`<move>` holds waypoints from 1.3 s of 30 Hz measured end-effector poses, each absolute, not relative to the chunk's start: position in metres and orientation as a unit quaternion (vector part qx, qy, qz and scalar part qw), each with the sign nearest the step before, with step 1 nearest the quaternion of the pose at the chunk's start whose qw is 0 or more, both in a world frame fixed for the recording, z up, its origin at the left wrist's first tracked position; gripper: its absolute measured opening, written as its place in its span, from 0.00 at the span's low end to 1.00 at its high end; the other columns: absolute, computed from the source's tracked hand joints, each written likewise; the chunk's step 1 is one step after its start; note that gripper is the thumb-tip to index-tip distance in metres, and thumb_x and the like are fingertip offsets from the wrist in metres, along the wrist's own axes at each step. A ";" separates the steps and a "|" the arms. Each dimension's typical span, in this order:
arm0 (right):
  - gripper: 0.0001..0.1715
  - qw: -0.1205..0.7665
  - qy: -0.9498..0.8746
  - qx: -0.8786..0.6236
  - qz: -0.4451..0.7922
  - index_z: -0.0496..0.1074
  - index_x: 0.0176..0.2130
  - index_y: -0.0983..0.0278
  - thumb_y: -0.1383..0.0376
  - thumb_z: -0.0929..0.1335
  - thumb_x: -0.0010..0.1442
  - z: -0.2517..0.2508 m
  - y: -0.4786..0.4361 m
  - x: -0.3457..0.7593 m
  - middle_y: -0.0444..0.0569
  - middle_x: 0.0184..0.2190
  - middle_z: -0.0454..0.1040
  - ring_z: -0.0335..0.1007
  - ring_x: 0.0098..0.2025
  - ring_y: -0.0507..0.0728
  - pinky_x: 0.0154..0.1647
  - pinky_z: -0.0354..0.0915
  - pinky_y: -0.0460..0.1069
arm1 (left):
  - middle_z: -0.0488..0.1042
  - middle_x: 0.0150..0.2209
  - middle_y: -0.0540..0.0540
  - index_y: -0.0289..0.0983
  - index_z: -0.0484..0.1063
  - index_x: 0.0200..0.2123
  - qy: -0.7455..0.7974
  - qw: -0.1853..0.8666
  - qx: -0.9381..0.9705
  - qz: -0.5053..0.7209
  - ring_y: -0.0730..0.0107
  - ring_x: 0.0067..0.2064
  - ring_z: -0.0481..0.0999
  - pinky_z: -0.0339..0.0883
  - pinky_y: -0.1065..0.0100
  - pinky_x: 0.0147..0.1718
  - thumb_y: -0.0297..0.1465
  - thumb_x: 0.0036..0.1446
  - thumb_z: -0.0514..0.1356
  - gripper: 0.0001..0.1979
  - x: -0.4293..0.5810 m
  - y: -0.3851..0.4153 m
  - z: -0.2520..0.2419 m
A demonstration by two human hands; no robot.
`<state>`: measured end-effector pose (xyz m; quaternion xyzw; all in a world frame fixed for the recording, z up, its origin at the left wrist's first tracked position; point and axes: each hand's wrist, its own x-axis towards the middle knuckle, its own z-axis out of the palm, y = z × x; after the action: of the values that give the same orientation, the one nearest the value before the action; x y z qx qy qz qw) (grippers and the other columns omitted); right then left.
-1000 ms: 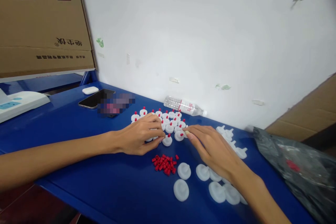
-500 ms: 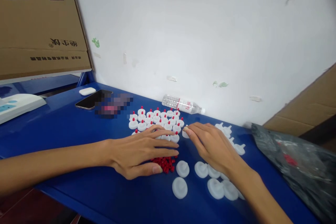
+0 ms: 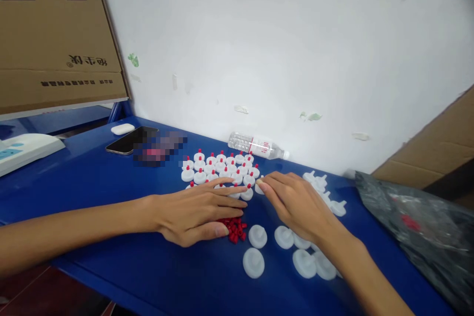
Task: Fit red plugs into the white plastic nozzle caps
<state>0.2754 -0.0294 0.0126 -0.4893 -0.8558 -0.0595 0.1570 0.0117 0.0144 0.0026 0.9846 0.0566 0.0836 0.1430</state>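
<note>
My left hand (image 3: pixel 202 212) lies flat with fingers spread, partly covering a pile of small red caps (image 3: pixel 236 231). Its upper fingers reach across the near edge of a group of white round discs (image 3: pixel 200 176), each topped with a red cap on its stem. To the right, my right hand (image 3: pixel 296 200) is closed, thumb and fingers pinched at a white round disc (image 3: pixel 259 185); the fingers hide most of that disc. Below the hands, several bare white discs (image 3: pixel 254 262) lie on the blue table, some partly under my right forearm.
More white discs with side stems (image 3: pixel 319 182) sit beyond my right wrist. A plastic bottle (image 3: pixel 259 146) lies against the wall. At left are a phone (image 3: pixel 129 140), a white case (image 3: pixel 122 129) and a white device (image 3: pixel 31 150); at right, a dark plastic bag (image 3: pixel 411 227).
My left hand has shifted slightly left and its fingers have moved over the red caps. My right hand stays almost in place at the white disc.
</note>
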 end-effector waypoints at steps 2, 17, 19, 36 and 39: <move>0.23 0.154 -0.856 -0.490 -0.061 0.73 0.41 0.60 0.59 0.54 0.76 0.013 -0.029 0.276 0.46 0.37 0.76 0.70 0.36 0.56 0.41 0.59 0.54 | 0.64 0.67 0.37 0.30 0.67 0.63 0.061 0.125 0.986 0.091 0.51 0.74 0.48 0.37 0.48 0.72 0.37 0.72 0.44 0.25 0.010 0.017 0.003; 0.10 0.234 -0.829 -0.486 -0.151 0.72 0.44 0.62 0.59 0.64 0.71 0.011 -0.033 0.277 0.49 0.41 0.77 0.70 0.30 0.54 0.30 0.63 0.51 | 0.80 0.43 0.45 0.40 0.77 0.45 0.082 -0.008 0.980 0.183 0.55 0.55 0.70 0.56 0.53 0.56 0.21 0.66 0.58 0.11 0.012 0.035 -0.007; 0.10 0.232 -0.837 -0.474 -0.142 0.71 0.47 0.62 0.62 0.63 0.71 0.010 -0.032 0.276 0.50 0.43 0.77 0.73 0.33 0.55 0.31 0.66 0.51 | 0.80 0.42 0.45 0.41 0.77 0.47 0.081 -0.014 0.980 0.182 0.56 0.55 0.70 0.57 0.54 0.55 0.21 0.67 0.57 0.12 0.012 0.035 -0.007; 0.26 0.283 -0.879 -0.367 -0.111 0.58 0.63 0.59 0.68 0.66 0.69 0.005 -0.039 0.255 0.50 0.48 0.77 0.75 0.48 0.58 0.50 0.73 0.55 | 0.78 0.43 0.40 0.35 0.71 0.55 0.075 -0.003 0.927 0.369 0.65 0.43 0.79 0.76 0.65 0.43 0.25 0.68 0.58 0.14 0.010 0.030 -0.010; 0.25 0.282 -0.885 -0.353 -0.108 0.58 0.63 0.59 0.67 0.66 0.70 0.005 -0.041 0.252 0.51 0.50 0.77 0.75 0.50 0.58 0.51 0.73 0.56 | 0.78 0.43 0.40 0.36 0.72 0.55 0.059 -0.001 0.920 0.388 0.66 0.43 0.79 0.76 0.65 0.43 0.25 0.68 0.59 0.14 0.010 0.031 -0.011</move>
<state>0.2517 -0.0409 0.0047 -0.3535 -0.8855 -0.1082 0.2815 0.0102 0.0307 -0.0111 0.9197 0.0592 0.3880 -0.0008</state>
